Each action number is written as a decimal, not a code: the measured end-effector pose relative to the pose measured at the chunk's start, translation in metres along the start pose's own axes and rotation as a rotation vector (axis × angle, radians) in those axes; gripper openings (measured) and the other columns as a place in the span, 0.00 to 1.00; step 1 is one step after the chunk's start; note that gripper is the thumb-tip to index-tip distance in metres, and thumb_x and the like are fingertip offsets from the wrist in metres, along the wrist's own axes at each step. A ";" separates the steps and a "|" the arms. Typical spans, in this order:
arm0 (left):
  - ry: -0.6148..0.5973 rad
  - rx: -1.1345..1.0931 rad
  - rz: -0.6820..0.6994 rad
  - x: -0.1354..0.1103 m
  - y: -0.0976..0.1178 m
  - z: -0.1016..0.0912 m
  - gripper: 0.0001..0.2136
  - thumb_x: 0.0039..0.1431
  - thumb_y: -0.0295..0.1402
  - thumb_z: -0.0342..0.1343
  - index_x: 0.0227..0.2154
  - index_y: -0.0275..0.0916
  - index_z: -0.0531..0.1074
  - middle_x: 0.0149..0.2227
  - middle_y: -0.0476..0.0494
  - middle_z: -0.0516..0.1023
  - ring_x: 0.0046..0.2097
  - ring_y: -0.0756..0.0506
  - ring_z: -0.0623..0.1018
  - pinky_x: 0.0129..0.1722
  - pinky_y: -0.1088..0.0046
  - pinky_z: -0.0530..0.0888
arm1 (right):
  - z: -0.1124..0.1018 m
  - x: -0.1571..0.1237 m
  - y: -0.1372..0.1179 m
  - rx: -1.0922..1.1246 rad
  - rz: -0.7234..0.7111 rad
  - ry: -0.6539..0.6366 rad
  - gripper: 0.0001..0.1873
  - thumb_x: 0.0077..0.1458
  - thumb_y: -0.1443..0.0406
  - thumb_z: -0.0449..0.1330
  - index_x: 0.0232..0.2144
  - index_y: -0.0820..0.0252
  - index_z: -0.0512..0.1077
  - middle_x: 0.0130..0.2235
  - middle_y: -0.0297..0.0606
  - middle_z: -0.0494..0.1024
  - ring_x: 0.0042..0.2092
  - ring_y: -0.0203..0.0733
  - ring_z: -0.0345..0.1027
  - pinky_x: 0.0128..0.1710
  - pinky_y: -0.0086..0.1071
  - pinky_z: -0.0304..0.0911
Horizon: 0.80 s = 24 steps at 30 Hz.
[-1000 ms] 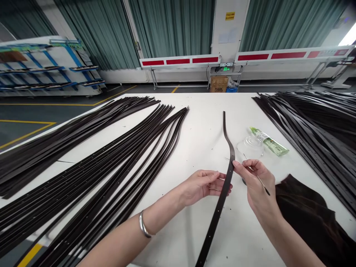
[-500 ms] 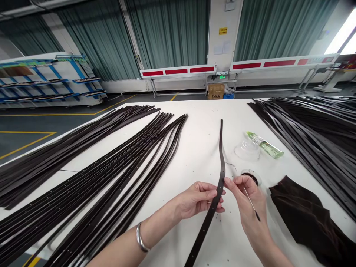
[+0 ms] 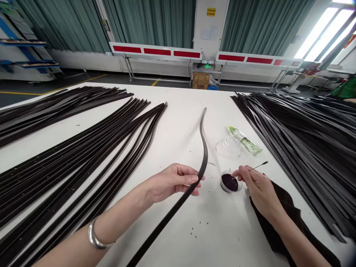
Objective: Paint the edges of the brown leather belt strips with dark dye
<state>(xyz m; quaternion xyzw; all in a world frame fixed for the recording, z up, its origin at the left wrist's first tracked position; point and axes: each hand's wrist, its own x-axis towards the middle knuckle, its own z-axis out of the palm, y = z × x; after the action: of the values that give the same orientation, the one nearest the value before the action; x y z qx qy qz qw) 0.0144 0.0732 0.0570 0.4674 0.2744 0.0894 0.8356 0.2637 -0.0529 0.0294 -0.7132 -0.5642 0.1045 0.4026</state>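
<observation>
Above white tabletop (image 3: 183, 122), left of the dark-liquid cup (image 3: 226, 188), a punched strap (image 3: 205, 151) is pinched thumb-to-fingers by the left hand (image 3: 178, 180), its curved long axis pointed away, far end beyond the cup; at the cup's right rim, a dark-tipped stick (image 3: 260, 165) is pinched by the right hand (image 3: 258, 187).

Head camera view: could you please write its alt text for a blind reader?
The left hand holds a long dark strap over a white table; the right hand, at a small cup with dark contents, holds a thin stick. Bundles of similar straps lie on both sides.
</observation>
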 end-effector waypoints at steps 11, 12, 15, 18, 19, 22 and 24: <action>0.012 -0.317 -0.149 -0.011 -0.068 0.018 0.11 0.48 0.35 0.70 0.30 0.34 0.77 0.29 0.43 0.79 0.30 0.47 0.80 0.40 0.67 0.76 | 0.015 -0.004 0.010 -0.199 -0.254 -0.004 0.16 0.67 0.63 0.49 0.25 0.57 0.65 0.27 0.34 0.72 0.35 0.38 0.64 0.35 0.32 0.59; 0.013 -0.336 -0.148 -0.011 -0.069 0.017 0.11 0.48 0.34 0.70 0.30 0.34 0.76 0.29 0.43 0.79 0.30 0.47 0.80 0.40 0.67 0.76 | 0.016 -0.004 0.010 -0.207 -0.274 -0.004 0.16 0.67 0.64 0.49 0.25 0.57 0.65 0.27 0.34 0.72 0.35 0.38 0.64 0.34 0.32 0.59; 0.018 -0.381 -0.142 -0.011 -0.070 0.014 0.10 0.48 0.32 0.70 0.29 0.34 0.76 0.30 0.43 0.79 0.31 0.48 0.79 0.41 0.65 0.76 | 0.017 -0.004 0.011 -0.226 -0.311 -0.007 0.15 0.66 0.65 0.50 0.26 0.58 0.66 0.27 0.34 0.72 0.35 0.38 0.63 0.34 0.32 0.58; 0.025 -0.396 -0.137 -0.011 -0.072 0.014 0.09 0.49 0.31 0.69 0.29 0.33 0.75 0.30 0.43 0.79 0.31 0.48 0.78 0.43 0.64 0.76 | 0.019 -0.004 0.012 -0.233 -0.316 -0.011 0.15 0.66 0.66 0.50 0.26 0.58 0.65 0.26 0.33 0.71 0.34 0.38 0.62 0.34 0.32 0.58; 0.024 -0.398 -0.136 -0.011 -0.072 0.014 0.09 0.49 0.31 0.69 0.30 0.33 0.75 0.30 0.43 0.79 0.31 0.48 0.78 0.43 0.64 0.76 | 0.019 -0.004 0.013 -0.231 -0.312 -0.012 0.15 0.66 0.65 0.50 0.26 0.58 0.65 0.26 0.33 0.71 0.34 0.38 0.62 0.34 0.33 0.58; 0.022 -0.398 -0.124 -0.010 -0.073 0.014 0.10 0.49 0.31 0.69 0.32 0.33 0.75 0.30 0.42 0.79 0.32 0.47 0.79 0.42 0.64 0.76 | 0.019 -0.005 0.012 -0.210 -0.287 -0.004 0.15 0.66 0.65 0.51 0.26 0.58 0.67 0.26 0.34 0.72 0.35 0.39 0.63 0.35 0.33 0.58; 0.013 -0.401 -0.120 -0.010 -0.073 0.014 0.10 0.50 0.31 0.69 0.33 0.33 0.75 0.31 0.42 0.79 0.32 0.46 0.79 0.42 0.65 0.76 | 0.015 -0.006 0.009 -0.185 -0.258 0.027 0.15 0.66 0.64 0.51 0.26 0.57 0.67 0.27 0.34 0.72 0.36 0.39 0.64 0.37 0.34 0.59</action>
<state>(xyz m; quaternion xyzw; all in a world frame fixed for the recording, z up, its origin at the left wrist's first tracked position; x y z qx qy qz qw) 0.0060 0.0189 0.0054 0.2741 0.2839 0.0952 0.9139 0.2588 -0.0515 0.0115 -0.6703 -0.6528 -0.0101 0.3528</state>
